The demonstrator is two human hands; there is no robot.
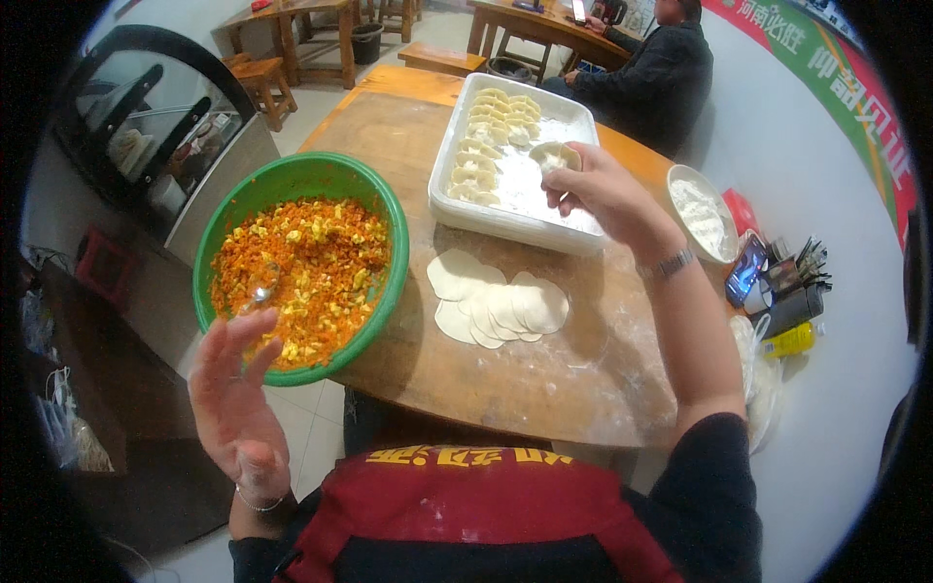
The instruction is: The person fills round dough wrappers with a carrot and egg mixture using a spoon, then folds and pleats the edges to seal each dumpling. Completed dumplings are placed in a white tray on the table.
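My right hand (594, 186) holds a folded dumpling (552, 157) over the floured right side of a white plastic tray (441, 191). Rows of pleated dumplings (475, 173) fill the tray's left side. My left hand (240, 401) is raised with fingers apart, holding nothing, just in front of a green plastic basin (399, 273). Chopped orange filling with yellow egg pieces (306, 240) lies in the basin, and a metal spoon (264, 284) rests in it, its handle hidden. Between basin and tray, overlapping round dough wrappers (503, 302) are spread on the wooden table (408, 350).
A bowl of flour (701, 211) sits at the table's right edge. Near it are a smartphone (746, 271), a dark cylindrical bottle (791, 310) and a yellow bottle (789, 340). A seated person (656, 80) is beyond the tray. A glass display case (160, 124) stands left of the basin.
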